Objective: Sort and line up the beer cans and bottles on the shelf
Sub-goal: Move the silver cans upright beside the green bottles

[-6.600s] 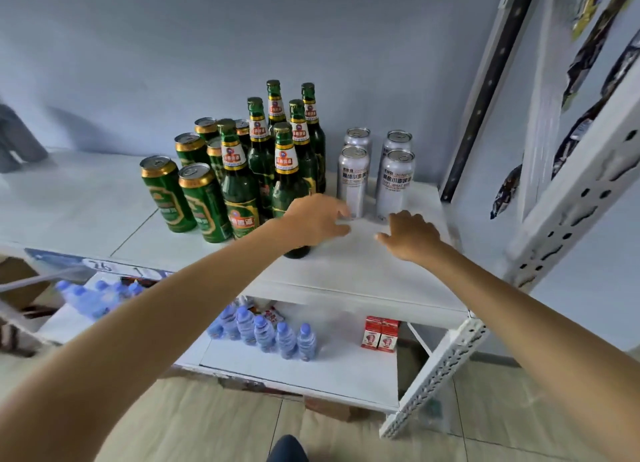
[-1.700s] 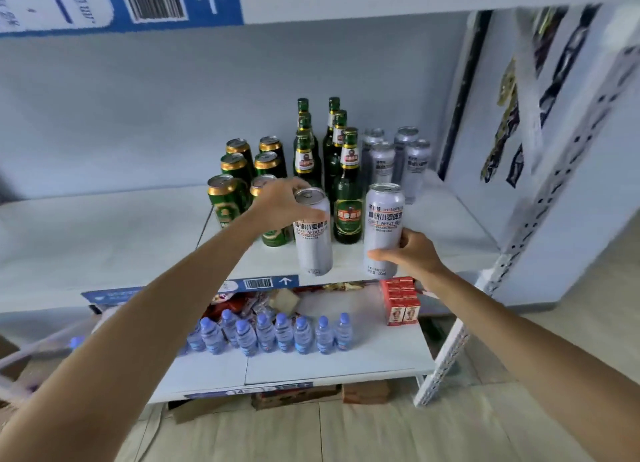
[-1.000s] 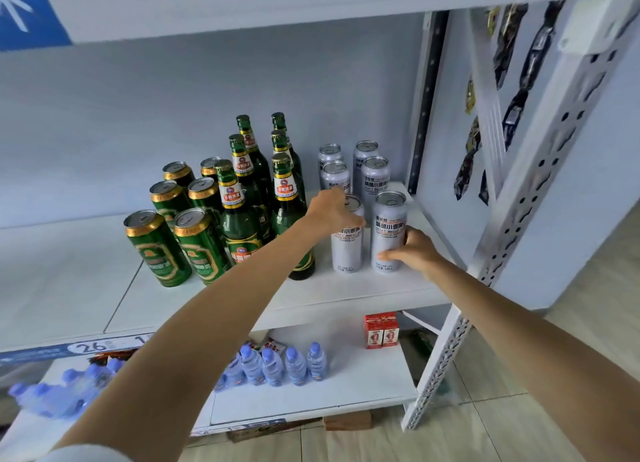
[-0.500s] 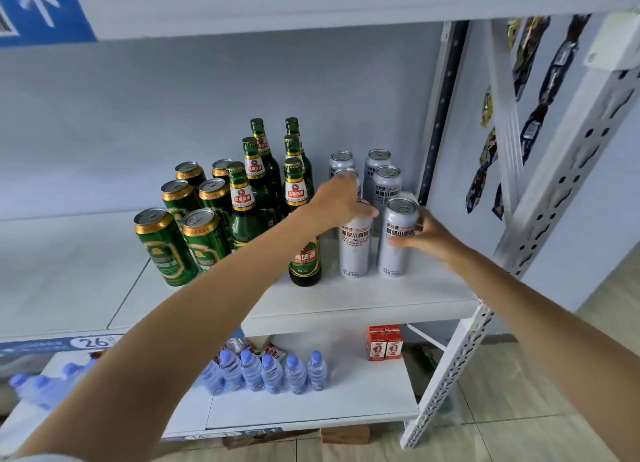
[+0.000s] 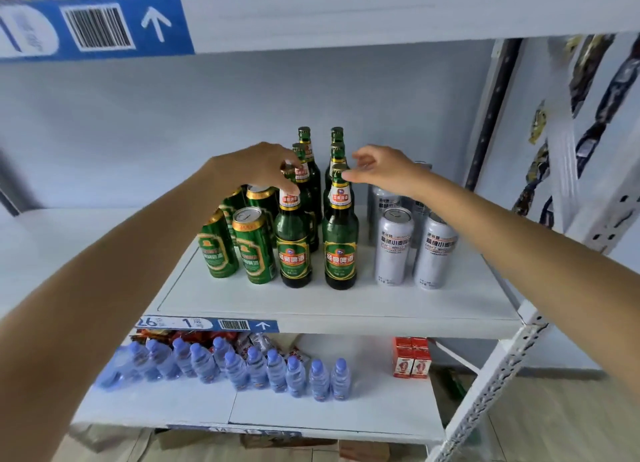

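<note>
Green beer bottles stand in two rows on the white shelf (image 5: 332,305). My left hand (image 5: 256,165) rests its fingertips and thumb around the cap and neck of the front left green bottle (image 5: 294,246). My right hand (image 5: 384,167) hovers with fingers apart, one fingertip touching the cap of the front right green bottle (image 5: 341,246). Green cans (image 5: 254,246) are grouped left of the bottles. Silver cans (image 5: 394,246) stand in rows to the right, partly hidden behind my right forearm.
The upper shelf edge (image 5: 346,14) with a blue barcode label hangs close overhead. A perforated upright post (image 5: 491,385) bounds the right side. Below, small water bottles (image 5: 242,364) and red cartons (image 5: 412,357) sit on the lower shelf. Snack packs (image 5: 588,80) hang at right.
Both hands have let go of the two front silver cans, which now stand on the shelf, and have moved left and up to the tops of the front green bottles.
</note>
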Demonstrator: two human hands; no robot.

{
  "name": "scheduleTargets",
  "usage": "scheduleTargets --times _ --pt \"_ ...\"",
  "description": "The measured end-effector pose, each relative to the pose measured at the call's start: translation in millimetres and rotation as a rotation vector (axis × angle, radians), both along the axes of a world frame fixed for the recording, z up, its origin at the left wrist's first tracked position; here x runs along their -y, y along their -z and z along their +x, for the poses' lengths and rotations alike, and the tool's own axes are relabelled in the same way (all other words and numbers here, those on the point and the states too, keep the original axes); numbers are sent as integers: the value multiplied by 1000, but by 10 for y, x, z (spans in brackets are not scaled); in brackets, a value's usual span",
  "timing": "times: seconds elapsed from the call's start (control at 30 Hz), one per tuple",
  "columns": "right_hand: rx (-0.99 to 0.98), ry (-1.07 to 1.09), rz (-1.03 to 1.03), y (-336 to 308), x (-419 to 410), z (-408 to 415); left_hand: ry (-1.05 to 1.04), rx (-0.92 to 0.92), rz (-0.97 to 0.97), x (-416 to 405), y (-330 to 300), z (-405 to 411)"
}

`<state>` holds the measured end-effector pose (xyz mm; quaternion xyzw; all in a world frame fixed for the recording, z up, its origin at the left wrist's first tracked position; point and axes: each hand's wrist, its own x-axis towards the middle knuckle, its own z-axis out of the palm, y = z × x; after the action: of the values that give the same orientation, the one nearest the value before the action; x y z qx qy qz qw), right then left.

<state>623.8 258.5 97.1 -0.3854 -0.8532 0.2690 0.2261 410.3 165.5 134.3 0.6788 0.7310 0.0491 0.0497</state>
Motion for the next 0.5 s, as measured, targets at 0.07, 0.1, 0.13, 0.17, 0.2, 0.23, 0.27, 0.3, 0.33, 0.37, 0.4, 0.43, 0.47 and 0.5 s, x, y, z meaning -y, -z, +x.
scheduleTargets --times 0.07,0.1,0.13,0.17,0.2,0.23,0.27,0.3,0.33,0.37,0.4,0.43,0.47,0.5 --pt "12 -13 -11 47 10 -170 4 95 51 -4 128 -80" --pt "11 -17 -9 70 22 -231 14 125 104 -13 178 -98" --pt "7 -15 1 89 28 -272 14 136 151 -27 214 -105" --pt "2 -11 16 101 36 -307 6 131 188 -36 241 -108" --pt "-4 -4 26 111 36 -333 -6 120 214 -43 260 -104" --pt "-8 4 24 113 32 -351 -14 110 235 -51 280 -98" --pt "-8 12 19 113 24 -364 -20 103 250 -61 297 -91" --pt "-2 16 16 109 19 -365 -23 97 265 -65 309 -76" --pt "5 16 16 106 14 -367 -30 95 276 -66 320 -68" --pt "9 16 14 106 9 -367 -36 95 289 -65 328 -60" --pt "8 18 12 109 2 -364 -42 96 296 -65 333 -53" --pt "6 23 11 111 4 -358 -47 97 297 -66 334 -50" --pt "3 27 13 117 2 -357 -49 96 295 -63 327 -47" --pt "0 32 13 124 7 -353 -48 93 291 -62 315 -43"
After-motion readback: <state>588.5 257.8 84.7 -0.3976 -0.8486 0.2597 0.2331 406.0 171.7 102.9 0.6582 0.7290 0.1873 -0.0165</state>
